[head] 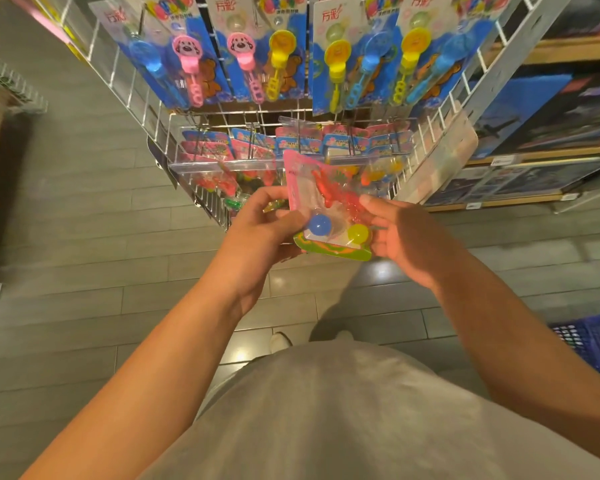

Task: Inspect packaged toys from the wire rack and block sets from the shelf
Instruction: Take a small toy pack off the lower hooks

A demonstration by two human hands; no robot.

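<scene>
One toy pack: a clear blister pack [329,206] on a pink card, held in the air in front of the wire rack [146,109], between the two hands.
Long axis of the pack: it runs from the lower green edge near the person up toward the rack; the pink end points away and a little to the left, the green end points toward the body.
Contents of the pack: a red plastic toy [336,194] in the middle, a blue ball [320,225] and a yellow ball [358,233] side by side near the green end.
Left hand [260,230]: fingers curled round the left edge of the pack, thumb lying on its front near the blue ball.
Right hand [400,237]: it pinches the right edge, thumb on the front beside the red toy, other fingers behind the card.
Rack, lower row: more pink and blue packs [257,147] hang on hooks just behind the held one.
Rack, upper row: blue cards with bubble wands [281,60], pink, yellow and blue.
Shelf [551,157]: to the right of the rack, wooden, with dark boxes; details are blurred.
Floor [84,237]: grey planks.
Basket [593,337]: blue, at the right edge, low.
Shirt [326,417]: grey, at the bottom of the view.
</scene>
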